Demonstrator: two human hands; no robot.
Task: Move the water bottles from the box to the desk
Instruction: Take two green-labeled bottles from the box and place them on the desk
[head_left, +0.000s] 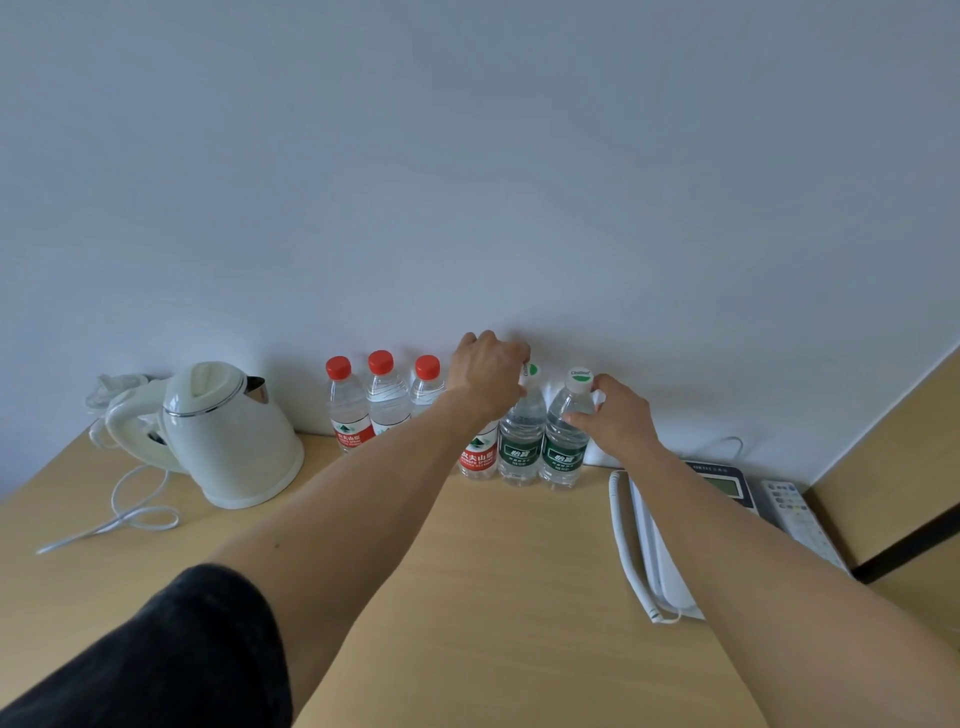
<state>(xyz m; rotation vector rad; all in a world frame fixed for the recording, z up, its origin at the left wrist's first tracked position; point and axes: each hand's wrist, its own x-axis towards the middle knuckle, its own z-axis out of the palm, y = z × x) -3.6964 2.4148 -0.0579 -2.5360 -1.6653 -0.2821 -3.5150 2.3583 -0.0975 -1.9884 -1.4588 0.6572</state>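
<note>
Green-labelled bottles (543, 441) upright | left grip (485, 371), right grip (618, 415) each clasping one

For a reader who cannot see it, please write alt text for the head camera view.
A person's left hand and right hand each grip the neck of a green-label bottle standing on a wooden desk by the wall. Red-cap bottles and a white kettle stand to the left; a telephone lies to the right.

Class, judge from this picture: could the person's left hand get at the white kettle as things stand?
Probably yes. The kettle stands on the desk left of the left hand, with nothing between them, but that hand grips a green-label bottle's cap and must let go first.
</note>
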